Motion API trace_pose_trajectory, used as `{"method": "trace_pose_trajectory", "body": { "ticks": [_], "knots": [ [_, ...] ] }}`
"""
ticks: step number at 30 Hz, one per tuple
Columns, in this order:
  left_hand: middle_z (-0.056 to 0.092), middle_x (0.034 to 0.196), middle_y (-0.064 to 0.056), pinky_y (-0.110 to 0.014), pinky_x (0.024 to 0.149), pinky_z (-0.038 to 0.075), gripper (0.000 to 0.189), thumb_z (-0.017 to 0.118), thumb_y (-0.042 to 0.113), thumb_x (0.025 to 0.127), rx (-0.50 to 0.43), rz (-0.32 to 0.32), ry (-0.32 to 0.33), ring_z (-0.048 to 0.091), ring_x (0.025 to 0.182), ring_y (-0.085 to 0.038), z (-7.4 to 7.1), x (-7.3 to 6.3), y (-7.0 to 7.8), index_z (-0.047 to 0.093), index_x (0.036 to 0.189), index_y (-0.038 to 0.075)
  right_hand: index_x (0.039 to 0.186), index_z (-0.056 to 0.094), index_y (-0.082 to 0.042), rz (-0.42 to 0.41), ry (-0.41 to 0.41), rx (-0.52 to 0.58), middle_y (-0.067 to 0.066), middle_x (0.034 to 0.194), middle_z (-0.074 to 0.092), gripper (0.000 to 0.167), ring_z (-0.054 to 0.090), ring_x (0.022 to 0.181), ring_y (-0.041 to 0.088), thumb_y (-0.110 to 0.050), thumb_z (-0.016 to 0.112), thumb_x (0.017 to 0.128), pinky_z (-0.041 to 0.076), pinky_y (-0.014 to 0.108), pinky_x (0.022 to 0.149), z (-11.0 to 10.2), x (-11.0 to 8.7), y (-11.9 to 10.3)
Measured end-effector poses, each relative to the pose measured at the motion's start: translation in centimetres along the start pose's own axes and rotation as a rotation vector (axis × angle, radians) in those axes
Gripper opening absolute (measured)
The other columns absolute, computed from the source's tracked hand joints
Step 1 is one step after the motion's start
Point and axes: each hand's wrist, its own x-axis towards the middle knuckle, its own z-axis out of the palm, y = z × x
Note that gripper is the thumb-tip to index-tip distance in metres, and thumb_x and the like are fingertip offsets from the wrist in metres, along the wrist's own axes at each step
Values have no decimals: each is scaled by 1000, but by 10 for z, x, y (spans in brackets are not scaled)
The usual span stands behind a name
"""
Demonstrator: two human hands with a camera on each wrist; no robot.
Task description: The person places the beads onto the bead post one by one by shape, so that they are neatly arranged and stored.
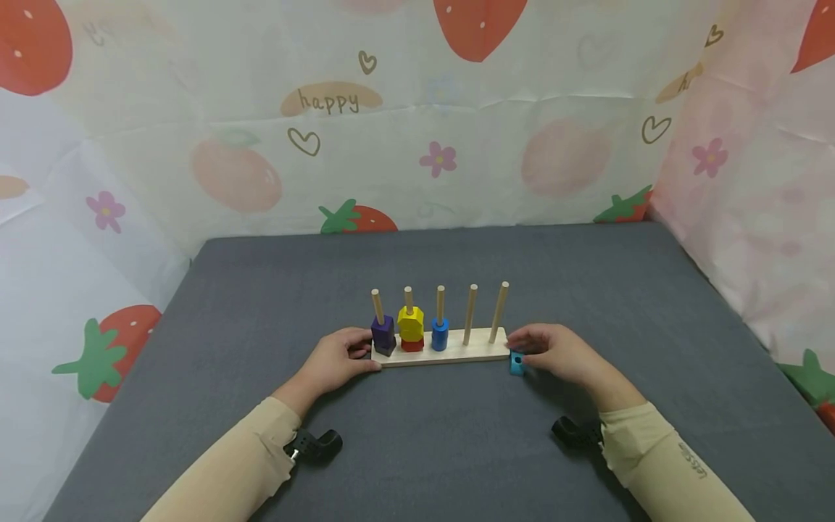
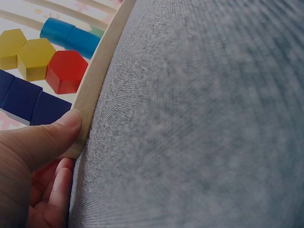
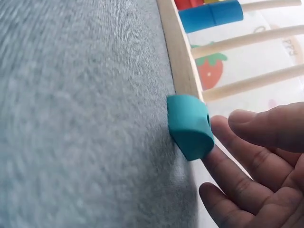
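Note:
A wooden peg board (image 1: 479, 351) with several upright pegs lies on the grey cloth. My left hand (image 1: 331, 359) grips its left end, and in the left wrist view the thumb (image 2: 69, 124) presses the front edge. Purple blocks (image 1: 383, 336) are stacked on the leftmost peg. Beside them are yellow blocks (image 1: 411, 323) over a red hexagonal block (image 1: 412, 346), then blue cylinders (image 1: 440, 336). Against the board's right end sits a teal block (image 3: 190, 123) with a hole. My right hand (image 1: 562, 354) is beside it, fingers at its far side, thumb (image 3: 244, 118) apart from it.
Two bare pegs, one (image 1: 470, 316) nearer the middle and one (image 1: 499, 313) at the right, rise from the board. Grey cloth (image 1: 417, 449) covers the table. A printed curtain (image 1: 483, 174) hangs behind and at both sides. Black wrist mounts (image 1: 316, 445) project from both sleeves.

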Motion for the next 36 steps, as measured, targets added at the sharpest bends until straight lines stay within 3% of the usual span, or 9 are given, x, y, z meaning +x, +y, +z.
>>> {"method": "trace_pose_trajectory", "body": {
  "ticks": [12, 17, 23, 30, 36],
  "knots": [
    [60, 111, -1, -30, 85, 49, 55, 78, 27, 72, -6, -2, 4, 57, 95, -10, 1, 1, -1, 60, 121, 11, 106, 64, -4, -31, -104, -77, 6, 98, 66, 28, 59, 93, 21, -1, 68, 79, 49, 31, 75, -2, -5, 5],
    [60, 111, -1, -30, 85, 49, 55, 78, 28, 72, -5, -2, 4, 57, 95, -10, 1, 1, -1, 60, 121, 10, 105, 64, -6, -90, -108, -120, 3, 95, 61, 31, 57, 84, 18, 0, 70, 76, 49, 26, 68, 1, -6, 5],
    [60, 111, -2, -30, 85, 49, 55, 78, 28, 72, 1, -3, 5, 57, 95, -10, 1, 1, 0, 59, 121, 10, 93, 65, -9, -163, -93, -195, 1, 93, 56, 21, 55, 78, 14, 0, 70, 75, 48, 24, 66, 5, -3, 9],
    [60, 110, -1, -30, 85, 49, 55, 78, 28, 72, 1, -3, 5, 57, 94, -10, 0, 1, 1, 60, 121, 11, 90, 64, -9, -72, -54, -127, 0, 83, 59, 14, 55, 74, 14, -8, 70, 78, 47, 26, 61, 2, -2, 9],
    [60, 108, 0, -30, 85, 49, 55, 78, 28, 72, 0, -10, 6, 57, 93, -9, 1, 1, 0, 60, 121, 12, 97, 63, -8, -26, 4, -40, 3, 89, 63, 15, 57, 82, 18, -12, 67, 83, 48, 32, 66, -9, -6, 4]
  ]
}}
